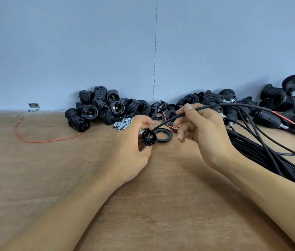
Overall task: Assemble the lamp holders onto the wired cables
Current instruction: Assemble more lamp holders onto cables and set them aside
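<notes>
L hand point(132, 140) grips a black lamp holder cap point(149, 137) just above the table point(52, 178). R hand point(200, 127) pinches a black cable point(168, 120) running into the cap. Loose ring point(163, 135) lies just beside it.

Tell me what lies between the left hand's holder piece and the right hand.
Head view: a flat black ring lies there, and the black cable spans the gap from the holder piece to the right hand.
</notes>
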Action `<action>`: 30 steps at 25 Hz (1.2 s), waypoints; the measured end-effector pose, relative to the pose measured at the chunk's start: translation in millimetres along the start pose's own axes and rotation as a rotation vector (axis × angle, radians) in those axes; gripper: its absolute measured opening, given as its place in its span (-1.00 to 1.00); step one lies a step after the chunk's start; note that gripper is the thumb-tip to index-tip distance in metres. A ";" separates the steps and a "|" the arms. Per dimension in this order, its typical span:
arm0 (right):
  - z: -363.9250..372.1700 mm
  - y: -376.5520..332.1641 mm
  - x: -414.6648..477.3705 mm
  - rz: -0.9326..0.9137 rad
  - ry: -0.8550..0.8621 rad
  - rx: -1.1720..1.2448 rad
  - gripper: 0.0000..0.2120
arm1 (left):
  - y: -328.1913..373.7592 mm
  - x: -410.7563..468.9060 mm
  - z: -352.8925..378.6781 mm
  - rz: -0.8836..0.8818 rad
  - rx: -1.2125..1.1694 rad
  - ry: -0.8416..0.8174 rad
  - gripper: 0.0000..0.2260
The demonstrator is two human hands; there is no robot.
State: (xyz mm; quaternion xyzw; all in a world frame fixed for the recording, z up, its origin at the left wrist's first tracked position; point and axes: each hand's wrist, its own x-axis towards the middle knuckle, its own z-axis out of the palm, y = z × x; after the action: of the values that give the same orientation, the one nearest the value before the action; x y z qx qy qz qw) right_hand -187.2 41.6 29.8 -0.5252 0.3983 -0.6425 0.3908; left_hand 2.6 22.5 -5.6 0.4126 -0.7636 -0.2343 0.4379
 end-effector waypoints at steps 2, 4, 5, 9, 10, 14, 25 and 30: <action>1.3 1.2 -2.0 -0.029 -0.009 -0.052 -0.76 | 0.7 -0.3 0.2 0.013 -0.022 0.020 -0.47; 0.7 0.9 -2.4 -0.036 0.001 -0.057 -0.76 | 0.6 0.2 0.4 0.017 -0.049 0.044 -0.45; 0.2 0.4 -2.1 -0.034 0.008 -0.057 -0.76 | 0.4 0.4 0.6 0.020 -0.055 0.058 -0.44; -0.8 0.4 -1.4 -0.032 0.020 -0.064 -0.75 | -1.0 1.0 -0.1 0.031 -0.061 0.102 -0.51; -0.8 0.5 -1.3 -0.033 0.021 -0.065 -0.75 | -0.9 1.0 -0.2 0.036 -0.055 0.107 -0.52; -1.4 0.5 -1.4 -0.045 0.014 -0.071 -0.76 | 0.3 0.5 -0.6 0.071 0.004 0.106 -0.53; -0.7 -1.3 -4.4 -0.123 -0.038 -0.139 -0.77 | -4.6 1.0 2.3 0.199 0.074 0.157 -0.56; 3.8 0.8 -9.6 -0.177 -0.110 -0.291 -0.75 | -0.4 0.6 4.1 0.255 0.124 0.171 -0.61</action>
State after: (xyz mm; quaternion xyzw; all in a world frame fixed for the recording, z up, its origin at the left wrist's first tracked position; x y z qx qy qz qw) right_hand -182.0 49.8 26.1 -0.6434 0.4174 -0.5803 0.2738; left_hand -0.9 21.8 -7.7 0.3569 -0.7827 -0.0935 0.5012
